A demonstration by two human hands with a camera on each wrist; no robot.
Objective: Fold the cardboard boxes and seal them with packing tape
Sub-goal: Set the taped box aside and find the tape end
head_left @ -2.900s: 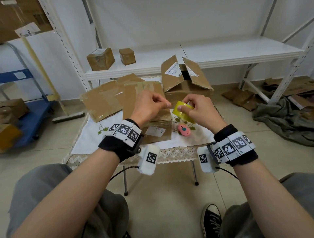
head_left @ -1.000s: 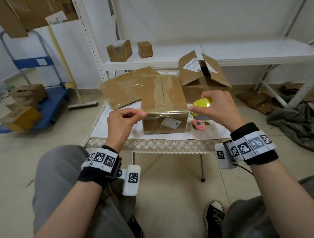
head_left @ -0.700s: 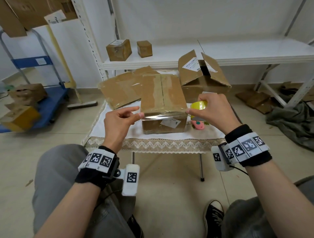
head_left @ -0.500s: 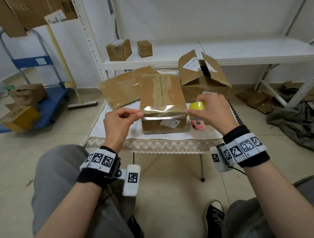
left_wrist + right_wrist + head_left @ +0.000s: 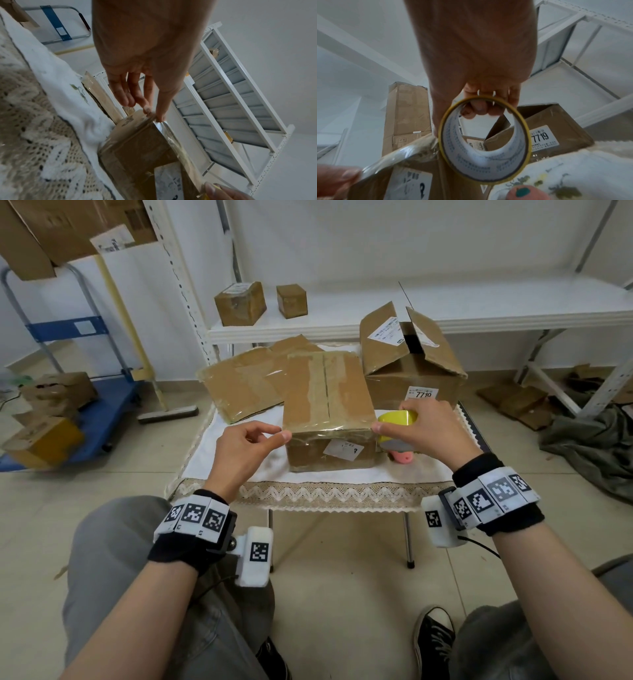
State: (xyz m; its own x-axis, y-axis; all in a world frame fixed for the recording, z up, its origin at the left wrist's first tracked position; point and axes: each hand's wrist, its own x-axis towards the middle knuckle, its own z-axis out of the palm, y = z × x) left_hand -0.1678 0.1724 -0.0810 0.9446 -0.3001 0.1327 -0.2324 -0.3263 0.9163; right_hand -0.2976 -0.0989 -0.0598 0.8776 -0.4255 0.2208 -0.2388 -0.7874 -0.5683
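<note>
- Closed box (image 5: 329,392): brown cardboard under glossy clear tape, with a white label on its front.
- Tape roll (image 5: 397,419): yellow outside; its core (image 5: 488,161) is white with rows of small blue print.
- Tablecloth (image 5: 394,470): white with green leaf sprigs, edged in cream zigzag lace.
- Open box (image 5: 411,364): brown, with white labels, one printed with black "7719".
- Small object (image 5: 404,457) on the table: pink, with a teal spot.
- Wristbands (image 5: 195,517): black, carrying white blocks with black square codes.
- Cart (image 5: 68,398): blue.
- Shelf (image 5: 479,306): white.
</note>
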